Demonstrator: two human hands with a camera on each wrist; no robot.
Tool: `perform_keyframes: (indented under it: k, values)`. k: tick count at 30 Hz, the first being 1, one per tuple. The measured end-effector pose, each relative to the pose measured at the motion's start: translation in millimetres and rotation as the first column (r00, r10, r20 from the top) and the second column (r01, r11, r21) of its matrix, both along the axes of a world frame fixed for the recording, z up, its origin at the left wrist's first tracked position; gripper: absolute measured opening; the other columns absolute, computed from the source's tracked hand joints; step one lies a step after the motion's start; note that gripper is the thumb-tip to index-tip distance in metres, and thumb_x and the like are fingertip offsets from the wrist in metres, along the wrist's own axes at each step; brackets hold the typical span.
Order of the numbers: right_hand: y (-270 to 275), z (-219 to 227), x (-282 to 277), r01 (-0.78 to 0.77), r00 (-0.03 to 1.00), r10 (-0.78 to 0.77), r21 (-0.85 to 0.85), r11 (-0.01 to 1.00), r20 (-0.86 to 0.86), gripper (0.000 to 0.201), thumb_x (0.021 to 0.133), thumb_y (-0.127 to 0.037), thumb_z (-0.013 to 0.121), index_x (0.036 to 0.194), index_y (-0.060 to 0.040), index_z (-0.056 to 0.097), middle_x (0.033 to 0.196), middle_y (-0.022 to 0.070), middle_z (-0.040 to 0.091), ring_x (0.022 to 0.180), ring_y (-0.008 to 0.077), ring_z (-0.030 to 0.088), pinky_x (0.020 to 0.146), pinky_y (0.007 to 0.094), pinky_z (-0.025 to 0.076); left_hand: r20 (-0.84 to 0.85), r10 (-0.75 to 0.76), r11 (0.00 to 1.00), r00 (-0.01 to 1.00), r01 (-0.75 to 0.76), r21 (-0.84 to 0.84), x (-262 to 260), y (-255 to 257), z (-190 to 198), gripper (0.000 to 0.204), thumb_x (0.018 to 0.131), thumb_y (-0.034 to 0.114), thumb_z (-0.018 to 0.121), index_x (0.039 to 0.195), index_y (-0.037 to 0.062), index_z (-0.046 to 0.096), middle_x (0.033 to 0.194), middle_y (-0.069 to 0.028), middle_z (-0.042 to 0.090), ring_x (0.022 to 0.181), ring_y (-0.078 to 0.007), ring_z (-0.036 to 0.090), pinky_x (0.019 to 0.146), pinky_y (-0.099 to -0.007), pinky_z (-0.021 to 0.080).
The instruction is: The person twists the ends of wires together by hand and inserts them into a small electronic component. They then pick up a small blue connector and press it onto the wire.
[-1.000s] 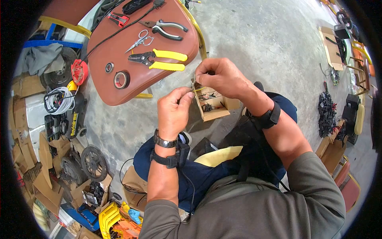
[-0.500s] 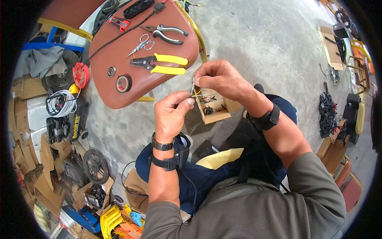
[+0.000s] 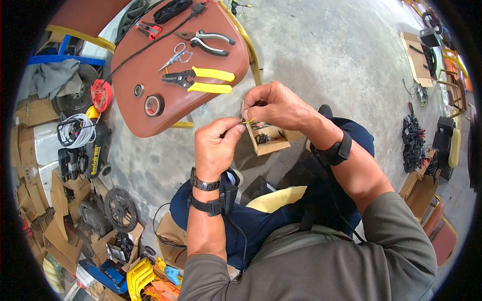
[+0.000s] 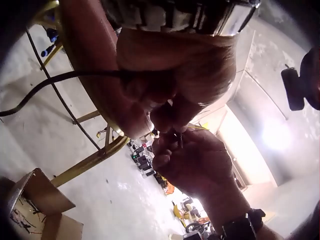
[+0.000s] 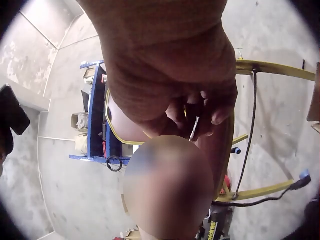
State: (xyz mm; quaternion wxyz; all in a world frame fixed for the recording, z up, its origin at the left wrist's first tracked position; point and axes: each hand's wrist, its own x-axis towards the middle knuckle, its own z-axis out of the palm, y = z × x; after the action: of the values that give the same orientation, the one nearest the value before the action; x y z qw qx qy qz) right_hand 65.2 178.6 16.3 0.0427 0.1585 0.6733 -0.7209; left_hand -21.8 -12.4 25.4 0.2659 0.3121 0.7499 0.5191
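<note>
Thumb and fingertips of the left hand (image 3: 215, 148) pinch a short yellow wire (image 3: 248, 121) in the head view. Just to its upper right, the right hand (image 3: 281, 106) pinches a thin silvery piece (image 3: 243, 106) that stands up by the wire. Both sets of fingertips are very close; whether they touch is unclear. In the right wrist view the silvery piece (image 5: 194, 128) juts from the curled fingers of the right hand (image 5: 175, 75). The left wrist view shows the left hand (image 4: 175, 85) above the right hand (image 4: 197, 160), with dark shadow over the held ends.
A brown chair seat (image 3: 130, 113) holds yellow-handled strippers (image 3: 213, 88), scissors (image 3: 176, 56), pliers (image 3: 213, 42), a tape roll (image 3: 153, 105) and a small ring (image 3: 138, 90). Beneath the hands, an open cardboard box (image 3: 272, 146) on the floor holds small wire parts.
Compared with half a second ago, the right hand has come slightly down towards the left hand, and the silvery piece shows less length between them. Both hands keep their pinch.
</note>
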Motion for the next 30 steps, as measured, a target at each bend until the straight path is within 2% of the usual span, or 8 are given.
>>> perform_keyframes:
  k: [2,8,14,17,20,23,26,30]
  values:
    - [-1,-1,0,0.013,1.000,-0.012,0.022,1.000,-0.021,0.016,0.082,-0.013,0.069,0.088,0.0019,0.071,0.078,0.0031,0.069,0.075,0.0087,0.060,0.069,0.0286,0.049,-0.055,-0.015,1.000,0.998,0.014,-0.010,-1,0,1,0.011,0.084,-0.001,0.074,0.095,-0.0032,0.074,0.081,-0.0037,0.071,0.072,-0.0083,0.061,0.066,-0.0239,0.049]
    - [-4,0,-1,0.013,1.000,-0.012,0.057,0.998,-0.009,0.015,0.080,-0.011,0.068,0.086,0.0024,0.071,0.075,0.0048,0.068,0.073,0.0097,0.060,0.068,0.0295,0.049,-0.138,-0.044,0.999,0.989,0.040,-0.029,-1,1,6,0.011,0.083,0.000,0.075,0.093,-0.0034,0.073,0.079,-0.0071,0.071,0.070,-0.0091,0.061,0.065,-0.0257,0.049]
    - [-5,-1,-2,-0.010,1.000,0.010,0.106,0.994,0.002,0.005,0.084,-0.003,0.068,0.084,0.0017,0.070,0.083,0.0006,0.068,0.079,0.0075,0.060,0.074,0.0260,0.050,-0.143,-0.012,0.999,0.990,0.005,-0.045,1,2,3,0.012,0.082,0.000,0.075,0.093,-0.0034,0.073,0.079,-0.0072,0.071,0.070,-0.0091,0.061,0.064,-0.0257,0.049]
    - [-5,-7,-1,0.018,0.999,-0.015,0.102,0.995,-0.036,0.016,0.079,-0.011,0.068,0.087,0.0027,0.071,0.075,0.0063,0.068,0.073,0.0104,0.061,0.068,0.0302,0.050,-0.116,-0.002,0.999,0.993,-0.002,-0.036,1,1,1,0.011,0.083,0.000,0.074,0.094,-0.0035,0.073,0.079,-0.0052,0.071,0.070,-0.0086,0.060,0.065,-0.0249,0.049]
    - [-6,-6,-1,0.036,0.998,-0.030,0.113,0.993,-0.052,0.016,0.080,-0.011,0.067,0.089,0.0024,0.071,0.076,0.0062,0.068,0.074,0.0102,0.061,0.068,0.0298,0.050,-0.069,-0.002,1.000,0.998,0.000,-0.030,1,0,0,0.010,0.084,0.000,0.074,0.094,-0.0034,0.073,0.079,-0.0033,0.070,0.071,-0.0078,0.060,0.065,-0.0238,0.048]
    - [-6,-2,0,0.047,0.998,-0.042,0.109,0.993,-0.047,0.015,0.082,-0.011,0.067,0.089,0.0023,0.071,0.076,0.0053,0.068,0.074,0.0095,0.061,0.068,0.0295,0.050,-0.030,0.010,1.000,1.000,-0.011,-0.027,0,-1,-2,0.010,0.085,0.001,0.074,0.093,-0.0038,0.072,0.082,-0.0113,0.074,0.072,-0.0124,0.065,0.066,-0.0276,0.052]
    - [-4,-3,0,0.036,0.998,-0.033,0.051,0.998,-0.050,0.014,0.082,-0.010,0.067,0.089,0.0015,0.071,0.077,0.0033,0.068,0.074,0.0087,0.060,0.069,0.0285,0.050,0.055,0.011,0.998,0.998,-0.014,0.059,0,-3,-7,0.009,0.087,0.001,0.073,0.095,-0.0033,0.073,0.079,-0.0023,0.070,0.070,-0.0073,0.060,0.062,-0.0228,0.048]
    - [-4,4,-1,0.030,0.999,-0.030,-0.021,0.999,-0.020,0.012,0.082,-0.010,0.067,0.086,0.0004,0.072,0.078,0.0008,0.068,0.074,0.0079,0.059,0.069,0.0271,0.049,0.156,0.030,0.999,0.987,-0.036,0.036,0,-3,-3,0.011,0.086,0.001,0.074,0.097,-0.0027,0.073,0.082,-0.0027,0.070,0.071,-0.0068,0.060,0.064,-0.0222,0.048]
